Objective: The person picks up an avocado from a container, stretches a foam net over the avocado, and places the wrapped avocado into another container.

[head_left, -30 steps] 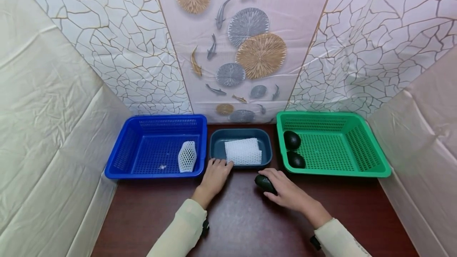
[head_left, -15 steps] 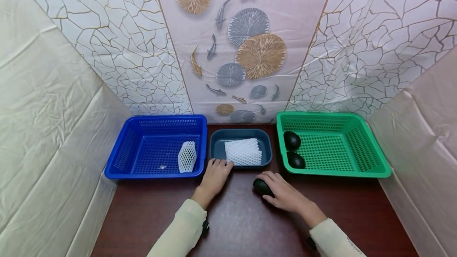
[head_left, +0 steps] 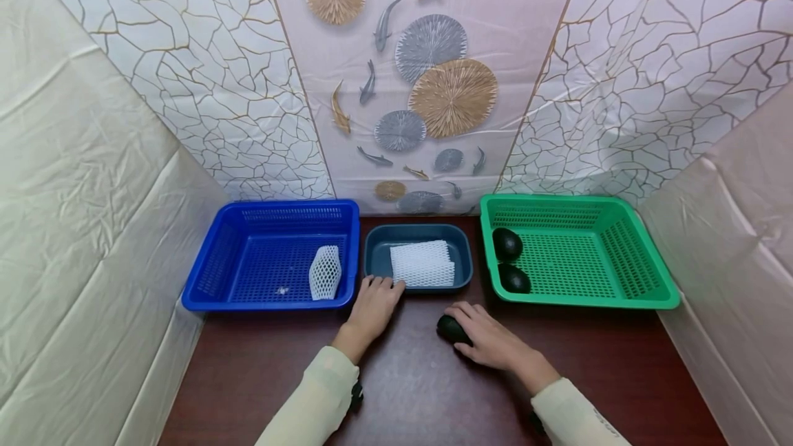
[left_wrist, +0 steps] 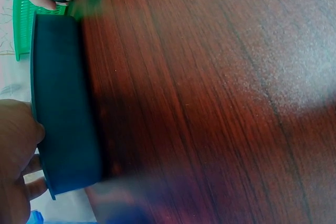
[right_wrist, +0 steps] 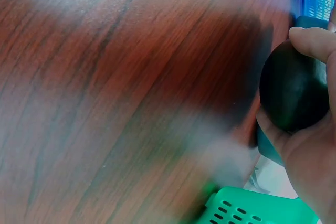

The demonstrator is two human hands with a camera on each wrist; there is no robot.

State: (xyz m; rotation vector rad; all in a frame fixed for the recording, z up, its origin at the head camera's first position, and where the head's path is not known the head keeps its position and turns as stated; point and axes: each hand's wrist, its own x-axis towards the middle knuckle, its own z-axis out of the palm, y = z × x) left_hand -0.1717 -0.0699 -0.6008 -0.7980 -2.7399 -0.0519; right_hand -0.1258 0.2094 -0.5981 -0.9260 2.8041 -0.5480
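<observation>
In the head view my right hand (head_left: 486, 338) grips a dark green avocado (head_left: 453, 330) just above the table, its fingers curled over the top. The right wrist view shows the thumb and fingers around the avocado (right_wrist: 291, 86). My left hand (head_left: 374, 308) rests its fingertips on the near left rim of a dark teal tray (head_left: 376, 232). Two white foam net sleeves (head_left: 423, 263) lie flat in that tray. From the left wrist, the hand (left_wrist: 16, 150) touches the tray's (left_wrist: 65, 98) edge.
A green basket (head_left: 659, 270) at the right holds two dark avocados (head_left: 506, 245) along its left side. At the left stands a blue basket (head_left: 201, 270) with a bulging white foam net (head_left: 325, 272); its contents are hard to make out. Patterned cloth walls surround the brown table (head_left: 409, 391).
My right hand has moved slightly left and toward me with the avocado. The left hand stays at the tray's rim.
</observation>
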